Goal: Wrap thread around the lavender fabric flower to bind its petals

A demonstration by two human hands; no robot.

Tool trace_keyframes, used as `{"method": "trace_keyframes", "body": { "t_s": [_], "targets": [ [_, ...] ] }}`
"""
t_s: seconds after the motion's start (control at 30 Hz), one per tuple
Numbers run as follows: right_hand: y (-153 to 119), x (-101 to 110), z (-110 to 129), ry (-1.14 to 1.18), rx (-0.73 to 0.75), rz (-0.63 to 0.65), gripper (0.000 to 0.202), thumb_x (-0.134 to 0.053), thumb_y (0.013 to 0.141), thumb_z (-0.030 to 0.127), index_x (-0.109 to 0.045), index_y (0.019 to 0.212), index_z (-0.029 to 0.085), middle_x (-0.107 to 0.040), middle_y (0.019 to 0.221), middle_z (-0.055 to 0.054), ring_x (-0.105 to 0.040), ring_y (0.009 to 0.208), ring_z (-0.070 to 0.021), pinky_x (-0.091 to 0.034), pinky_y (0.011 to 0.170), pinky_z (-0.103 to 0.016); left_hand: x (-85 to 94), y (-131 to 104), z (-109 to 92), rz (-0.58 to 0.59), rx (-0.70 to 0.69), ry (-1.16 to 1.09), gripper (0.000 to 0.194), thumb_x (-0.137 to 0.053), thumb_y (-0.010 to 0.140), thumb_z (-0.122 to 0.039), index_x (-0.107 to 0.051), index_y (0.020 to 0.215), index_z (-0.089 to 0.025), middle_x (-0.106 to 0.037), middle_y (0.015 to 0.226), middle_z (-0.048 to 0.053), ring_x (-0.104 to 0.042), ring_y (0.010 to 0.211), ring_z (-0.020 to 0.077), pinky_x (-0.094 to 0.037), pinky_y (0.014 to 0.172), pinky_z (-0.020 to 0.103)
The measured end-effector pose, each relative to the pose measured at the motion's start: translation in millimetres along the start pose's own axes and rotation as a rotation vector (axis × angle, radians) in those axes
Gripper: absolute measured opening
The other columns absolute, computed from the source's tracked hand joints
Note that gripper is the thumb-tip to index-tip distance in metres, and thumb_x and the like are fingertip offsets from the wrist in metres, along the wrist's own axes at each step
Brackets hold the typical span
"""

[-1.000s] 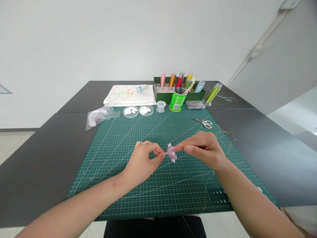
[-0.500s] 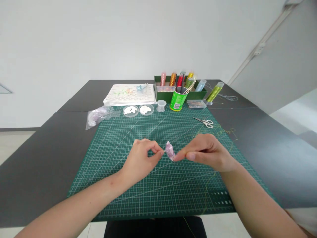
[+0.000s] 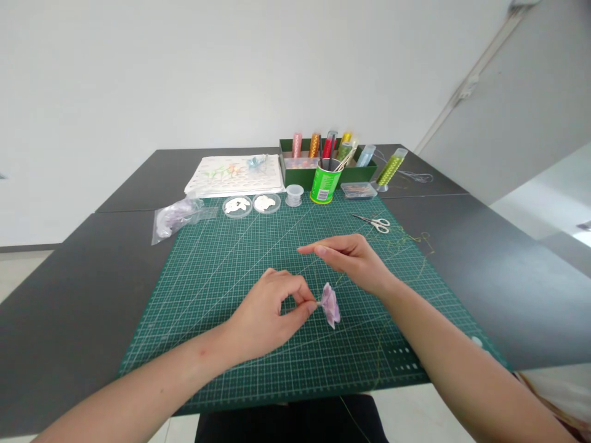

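A small pale-purple fabric flower (image 3: 330,306) hangs sideways over the green cutting mat (image 3: 207,351). The thumb and fingertips of my left hand (image 3: 272,317) are closed on its thin stem, with the petals pointing right. Above and right of the flower, my right hand (image 3: 353,261) is in a pinch, thumb pressed against the outstretched index finger. A fine yellow-green thread, faint against the mat, runs from near the stem towards this hand; its end in the fingers is hard to see. My right hand is apart from the petals.
White-handled scissors (image 3: 379,225) lie beyond my right hand. Farther back are a green can (image 3: 324,184) of tools, a dark green box (image 3: 292,178) of thread spools, two dishes of white pieces (image 3: 237,206), a white board (image 3: 235,184) and a plastic bag (image 3: 175,218).
My right hand has left the petals and moved up and to the left, away from me. My left hand has shifted slightly right and nearer with the flower.
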State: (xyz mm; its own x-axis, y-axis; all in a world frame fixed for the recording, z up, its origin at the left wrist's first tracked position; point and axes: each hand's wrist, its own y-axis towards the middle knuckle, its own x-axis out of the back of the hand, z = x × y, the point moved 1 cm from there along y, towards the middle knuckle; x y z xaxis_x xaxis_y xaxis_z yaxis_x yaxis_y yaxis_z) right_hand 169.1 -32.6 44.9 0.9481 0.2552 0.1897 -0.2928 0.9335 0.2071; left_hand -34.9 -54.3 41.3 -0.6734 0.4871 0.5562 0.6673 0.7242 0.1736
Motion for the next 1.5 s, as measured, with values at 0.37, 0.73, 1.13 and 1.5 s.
{"method": "trace_keyframes", "body": {
  "t_s": [0.37, 0.73, 1.13, 1.5],
  "targets": [
    [6.5, -6.7, -18.1, -0.018, -0.124, 0.17, 0.048, -0.069, 0.088, 0.06, -0.084, 0.089, 0.014, -0.062, 0.062, 0.0, -0.05, 0.06, -0.0118, -0.039, 0.058, -0.025, 22.1, -2.0, 1.5, -0.406, -0.115, 0.063, 0.016, -0.06, 0.095, -0.021, -0.063, 0.079, -0.021, -0.067, 0.071, -0.004, -0.058, 0.067, 0.0135, -0.04, 0.075, 0.032],
    [-3.8, -9.6, -9.6, -0.069, -0.108, 0.354, 0.045, -0.06, 0.1, 0.047, -0.08, 0.113, 0.009, -0.03, 0.053, 0.008, -0.022, 0.049, -0.0069, -0.015, 0.045, -0.024, 35.5, 8.2, 16.7, -0.572, 0.138, -0.283, 0.023, -0.064, 0.09, -0.033, -0.06, 0.072, -0.021, -0.066, 0.071, -0.001, -0.057, 0.071, 0.0162, -0.043, 0.074, 0.031],
    [-8.8, -7.2, 0.9, -0.084, -0.002, 0.468, 0.036, -0.062, 0.1, 0.038, -0.081, 0.112, 0.009, -0.044, 0.051, 0.006, -0.023, 0.045, -0.0054, -0.017, 0.042, -0.023, 27.4, 12.1, 22.2, -0.55, 0.266, -0.515, 0.024, -0.07, 0.082, -0.037, -0.062, 0.066, -0.02, -0.062, 0.069, -0.001, -0.058, 0.075, 0.0161, -0.047, 0.078, 0.03],
    [-16.9, -2.6, 18.9, -0.076, 0.227, 0.342, 0.03, -0.059, 0.102, 0.032, -0.083, 0.109, 0.014, -0.057, 0.053, 0.001, -0.031, 0.043, -0.0057, -0.022, 0.041, -0.023, 10.2, 10.8, 22.4, -0.047, 0.403, -0.31, 0.023, -0.067, 0.081, -0.035, -0.063, 0.064, -0.019, -0.06, 0.059, -0.003, -0.044, 0.052, 0.0107, -0.032, 0.053, 0.024]
  ]
}}
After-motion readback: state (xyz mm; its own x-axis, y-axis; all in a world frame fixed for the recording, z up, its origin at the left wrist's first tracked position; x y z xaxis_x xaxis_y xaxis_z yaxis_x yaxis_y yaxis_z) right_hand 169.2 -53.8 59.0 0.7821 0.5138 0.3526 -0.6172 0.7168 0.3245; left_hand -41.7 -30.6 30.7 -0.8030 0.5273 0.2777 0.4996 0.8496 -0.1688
